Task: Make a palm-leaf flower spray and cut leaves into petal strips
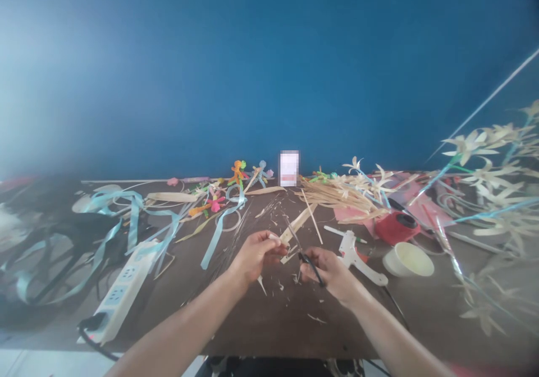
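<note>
My left hand (263, 253) is closed in a pinch at the middle of the table. A small whitish strip (261, 284) with a pointed end sticks out below its fingers; what it is made of I cannot make out. My right hand (328, 273) grips scissors (311, 266) by their dark handles. The blades point up and left, beside the left fingertips, and they look slightly apart. Behind the two hands lies a flat tan strip (304, 220), with a thin pale stick (312, 217) next to it. Small pale scraps (295, 279) are scattered on the tabletop under the hands.
A white glue gun (357, 259), a cream cup (408, 260) and a red tape dispenser (396, 227) stand right. Pale flowers on blue stems (438, 178) crowd the far right. Left are a power strip (122, 293) and light-blue ribbon (217, 237). A phone-like screen (289, 168) stands against the blue wall.
</note>
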### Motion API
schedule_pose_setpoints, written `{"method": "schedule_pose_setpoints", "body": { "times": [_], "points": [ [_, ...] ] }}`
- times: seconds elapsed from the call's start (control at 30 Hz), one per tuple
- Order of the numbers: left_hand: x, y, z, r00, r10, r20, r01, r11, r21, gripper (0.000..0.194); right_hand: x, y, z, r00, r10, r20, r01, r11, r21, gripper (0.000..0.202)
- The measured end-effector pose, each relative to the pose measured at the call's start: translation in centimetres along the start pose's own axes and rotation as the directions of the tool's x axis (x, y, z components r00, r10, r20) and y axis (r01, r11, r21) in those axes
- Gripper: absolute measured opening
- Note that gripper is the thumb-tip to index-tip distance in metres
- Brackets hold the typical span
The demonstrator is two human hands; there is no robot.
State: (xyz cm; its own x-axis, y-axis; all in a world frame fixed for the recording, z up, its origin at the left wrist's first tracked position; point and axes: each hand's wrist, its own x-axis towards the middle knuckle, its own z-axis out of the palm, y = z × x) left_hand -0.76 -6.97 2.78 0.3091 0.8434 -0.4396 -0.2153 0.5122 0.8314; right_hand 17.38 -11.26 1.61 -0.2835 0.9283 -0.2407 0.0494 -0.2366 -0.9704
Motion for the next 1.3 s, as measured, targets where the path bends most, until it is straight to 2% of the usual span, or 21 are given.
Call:
{"method": "schedule_pose_setpoints", "body": {
  "times": [0.17,0.37,0.57,0.73,0.87,1.3],
  "points": [
    [0.1,0.3,-0.3,1.0,0.026,-0.008,-0.026,0.998,0.052,0.011,0.1,0.9,-0.1,1.0,0.02,0.013,-0.02,0.998,-0.055,0.032],
    [-0.1,1.0,-0.5,0.998,0.062,0.014,-0.064,0.981,0.185,0.012,-0.4,0.6,-0.9,0.999,-0.044,-0.002,0.041,0.961,-0.275,0.031],
    [-0.3,1.3,-0.5,0.994,0.1,0.045,-0.11,0.938,0.33,0.011,-1.2,-0.2,-1.3,0.985,-0.158,-0.072,0.094,0.835,-0.542,0.028],
    [-0.2,1.6,-1.0,0.995,0.03,0.091,-0.061,0.928,0.368,0.016,-1.6,-1.1,-1.9,0.983,-0.175,-0.065,0.081,0.714,-0.695,0.027],
    [-0.1,1.7,-1.1,0.992,-0.025,0.122,-0.017,0.946,0.324,0.016,-1.7,-1.3,-2.1,0.982,-0.179,-0.065,0.077,0.687,-0.722,0.025],
    [0.3,1.7,-1.1,0.987,-0.054,0.148,0.01,0.958,0.286,0.02,-1.6,-1.0,-2.1,0.988,-0.146,-0.058,0.068,0.731,-0.679,0.029]
  ]
}}
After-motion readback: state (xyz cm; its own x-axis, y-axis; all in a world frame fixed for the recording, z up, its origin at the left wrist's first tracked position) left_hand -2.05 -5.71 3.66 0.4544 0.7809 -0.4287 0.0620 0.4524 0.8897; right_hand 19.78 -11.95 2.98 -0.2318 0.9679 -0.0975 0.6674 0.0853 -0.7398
